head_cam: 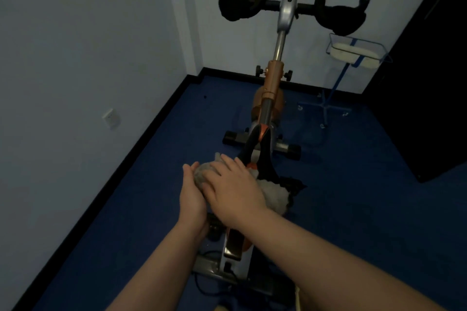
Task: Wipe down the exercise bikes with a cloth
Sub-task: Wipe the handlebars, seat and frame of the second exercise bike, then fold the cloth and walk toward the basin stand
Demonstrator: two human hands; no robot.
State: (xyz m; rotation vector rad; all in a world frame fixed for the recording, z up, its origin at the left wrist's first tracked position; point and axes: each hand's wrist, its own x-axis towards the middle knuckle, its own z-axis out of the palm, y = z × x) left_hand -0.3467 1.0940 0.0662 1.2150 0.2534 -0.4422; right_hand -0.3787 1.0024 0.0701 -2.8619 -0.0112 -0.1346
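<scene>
An exercise bike (273, 88) with an orange and silver frame stands in front of me, its black handlebars and console at the top. Its black saddle (260, 159) points away from me. A grey cloth (274, 197) lies bunched over the saddle's rear. My right hand (232, 189) lies flat on top of the cloth with fingers spread and straight. My left hand (192, 194) presses against the cloth's left side, palm inward and fingers extended. Part of the cloth is hidden under my right hand.
A white wall with a socket (111, 117) runs along the left, edged by a black skirting. A blue stand with a basket (353, 54) holding white items is at the right back. A dark cabinet (429, 83) fills the right. Blue floor surrounds the bike.
</scene>
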